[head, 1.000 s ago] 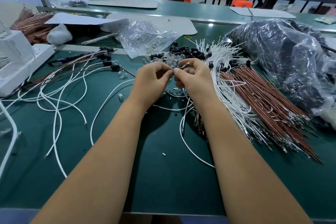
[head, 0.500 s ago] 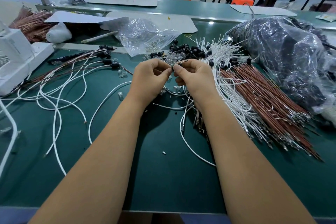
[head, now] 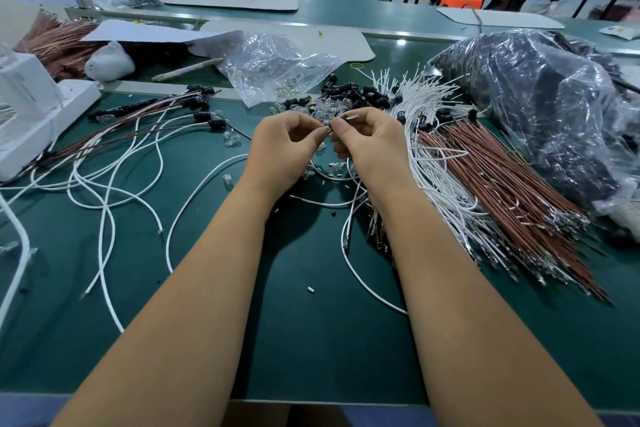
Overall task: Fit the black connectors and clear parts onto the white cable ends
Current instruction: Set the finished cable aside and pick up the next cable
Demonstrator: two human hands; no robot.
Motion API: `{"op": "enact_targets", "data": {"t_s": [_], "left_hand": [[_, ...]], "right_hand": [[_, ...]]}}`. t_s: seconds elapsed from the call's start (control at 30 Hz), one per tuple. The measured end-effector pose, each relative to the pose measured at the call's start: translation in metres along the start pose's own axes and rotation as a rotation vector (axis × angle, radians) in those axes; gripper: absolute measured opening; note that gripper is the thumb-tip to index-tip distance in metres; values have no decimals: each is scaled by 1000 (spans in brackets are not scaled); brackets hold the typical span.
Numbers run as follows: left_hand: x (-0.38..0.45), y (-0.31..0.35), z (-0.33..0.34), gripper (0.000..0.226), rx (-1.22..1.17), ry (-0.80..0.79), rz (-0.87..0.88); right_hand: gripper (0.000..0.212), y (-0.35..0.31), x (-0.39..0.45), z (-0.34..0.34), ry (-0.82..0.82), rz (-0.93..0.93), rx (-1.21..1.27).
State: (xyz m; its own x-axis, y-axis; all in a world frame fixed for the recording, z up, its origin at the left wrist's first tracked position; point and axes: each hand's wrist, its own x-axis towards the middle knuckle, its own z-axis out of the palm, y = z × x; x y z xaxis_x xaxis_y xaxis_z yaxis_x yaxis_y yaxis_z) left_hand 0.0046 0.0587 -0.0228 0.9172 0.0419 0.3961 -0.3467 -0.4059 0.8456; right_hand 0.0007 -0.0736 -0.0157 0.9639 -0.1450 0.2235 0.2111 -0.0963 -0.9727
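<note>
Both hands meet over the middle of the green table [head: 311, 340], fingertips almost touching. The left hand [head: 282, 146] has its fingers curled in and pinches something small between thumb and forefinger; the right hand [head: 367, 142] is curled the same way and pinches a small dark piece with a bit of metal showing at its top, likely a black connector going onto a cable end, though it is too small to tell for sure. Just beyond the hands lie the loose supplies: a pile of black connectors [head: 356, 94] and a heap of clear parts [head: 320, 107], next to an open plastic bag [head: 273, 66]. To the left, a handful of finished cables [head: 194, 107] lie spread out with black connectors and clear parts already on their ends. To the right sits a thick bundle of white cables [head: 436, 156], most with bare ends, beside a bundle of brown wires [head: 512, 191]. Judging by that, only a small share of the work is done: a few cables are fitted, one is in hand, and the large bundle is left to do.
</note>
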Motion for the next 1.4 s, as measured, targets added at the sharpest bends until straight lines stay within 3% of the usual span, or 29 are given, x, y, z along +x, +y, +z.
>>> {"op": "enact_targets", "data": {"t_s": [0.57, 0.9, 1.03, 1.13, 1.3, 1.4], "left_hand": [[0, 0, -1, 7, 0, 22, -40], [2, -9, -10, 6, 156, 45, 30], [0, -6, -8, 12, 249, 61, 168], [-3, -1, -4, 17, 187, 35, 236], [0, -2, -4, 6, -19, 78, 169], [3, -3, -5, 10, -108, 90, 123]], "right_hand": [[12, -3, 1, -1, 115, -7, 10], [15, -2, 1, -2, 151, -134, -128], [14, -6, 0, -3, 153, -175, -153], [18, -8, -2, 1, 89, -219, -183], [24, -7, -2, 4, -5, -240, -245], [26, -7, -1, -2, -59, -257, -528]]}}
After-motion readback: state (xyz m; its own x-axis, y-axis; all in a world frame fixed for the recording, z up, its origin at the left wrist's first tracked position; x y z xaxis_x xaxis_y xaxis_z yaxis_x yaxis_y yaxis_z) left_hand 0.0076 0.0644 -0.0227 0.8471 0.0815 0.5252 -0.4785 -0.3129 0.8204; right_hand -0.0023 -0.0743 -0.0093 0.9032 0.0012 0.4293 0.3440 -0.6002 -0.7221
